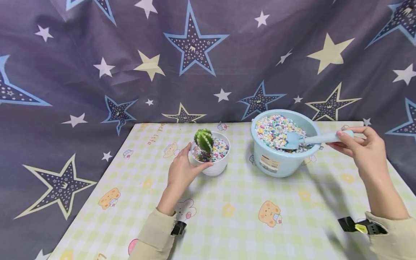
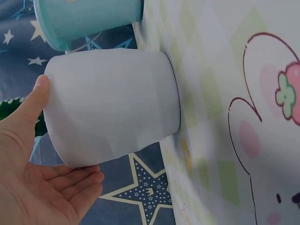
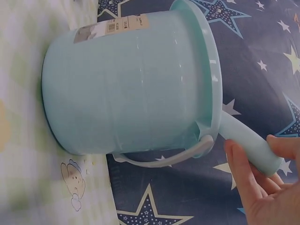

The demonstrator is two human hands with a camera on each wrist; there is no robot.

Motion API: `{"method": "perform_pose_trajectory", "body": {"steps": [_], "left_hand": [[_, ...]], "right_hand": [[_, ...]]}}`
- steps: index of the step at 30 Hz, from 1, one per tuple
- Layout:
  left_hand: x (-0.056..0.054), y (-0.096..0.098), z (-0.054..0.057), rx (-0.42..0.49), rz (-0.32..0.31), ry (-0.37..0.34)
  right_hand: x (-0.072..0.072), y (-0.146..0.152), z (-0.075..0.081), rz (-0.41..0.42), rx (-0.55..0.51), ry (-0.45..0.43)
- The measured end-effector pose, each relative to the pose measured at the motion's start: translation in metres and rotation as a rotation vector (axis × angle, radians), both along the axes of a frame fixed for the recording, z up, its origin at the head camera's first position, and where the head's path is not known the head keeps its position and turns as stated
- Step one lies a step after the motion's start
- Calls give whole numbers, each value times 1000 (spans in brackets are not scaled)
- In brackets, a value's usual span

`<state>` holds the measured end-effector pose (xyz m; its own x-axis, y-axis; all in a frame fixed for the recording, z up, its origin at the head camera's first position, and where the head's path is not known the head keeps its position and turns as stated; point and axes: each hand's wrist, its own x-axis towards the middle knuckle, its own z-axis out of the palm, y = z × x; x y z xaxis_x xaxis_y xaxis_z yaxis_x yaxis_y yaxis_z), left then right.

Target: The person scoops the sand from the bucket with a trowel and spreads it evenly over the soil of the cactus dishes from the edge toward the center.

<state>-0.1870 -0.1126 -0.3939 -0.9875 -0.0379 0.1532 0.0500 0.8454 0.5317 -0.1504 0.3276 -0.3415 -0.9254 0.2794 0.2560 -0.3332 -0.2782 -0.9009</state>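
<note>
In the head view, a white flower pot (image 1: 214, 169) stands on the table, holding a ribbed green cactus (image 1: 204, 140) that leans left among colourful pebbles (image 1: 221, 148). My left hand (image 1: 182, 169) grips the pot from its left side, thumb along the near rim and fingers around the far side. To the right is a light blue bucket (image 1: 276, 163) filled with more pebbles (image 1: 271, 130). My right hand (image 1: 370, 151) pinches the handle end of a light blue shovel (image 1: 320, 138), whose blade rests in the bucket's pebbles. The right wrist view shows the handle (image 3: 248, 140) sticking out over the rim.
A green and white checked cloth (image 1: 234, 224) with cartoon prints covers the table. Behind it hangs a dark curtain (image 1: 240, 72) patterned with stars. The bucket's handle (image 3: 164, 161) hangs down its side, and a label (image 1: 269, 163) marks its front.
</note>
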Motion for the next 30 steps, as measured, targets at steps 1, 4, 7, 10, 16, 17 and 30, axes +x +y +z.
{"method": "perform_pose_trajectory", "body": {"steps": [1, 4, 7, 10, 16, 17, 30], "left_hand": [[0, 0, 0, -2, 1, 0], [1, 1, 0, -1, 4, 2], [1, 1, 1, -1, 1, 3], [1, 2, 1, -1, -7, 1], [-1, -6, 1, 29, -69, -28], [-1, -8, 2, 45, -86, -34], [-20, -29, -7, 252, -251, -118]], "right_hand": [[0, 1, 0, -9, 0, 1], [2, 5, 0, -26, -22, -4], [5, 9, 0, -26, -75, 8], [6, 11, -1, -19, -120, 21], [6, 14, -4, 3, -208, 15], [7, 14, -4, 15, -231, 15], [7, 15, -7, 89, -379, -35]]}}
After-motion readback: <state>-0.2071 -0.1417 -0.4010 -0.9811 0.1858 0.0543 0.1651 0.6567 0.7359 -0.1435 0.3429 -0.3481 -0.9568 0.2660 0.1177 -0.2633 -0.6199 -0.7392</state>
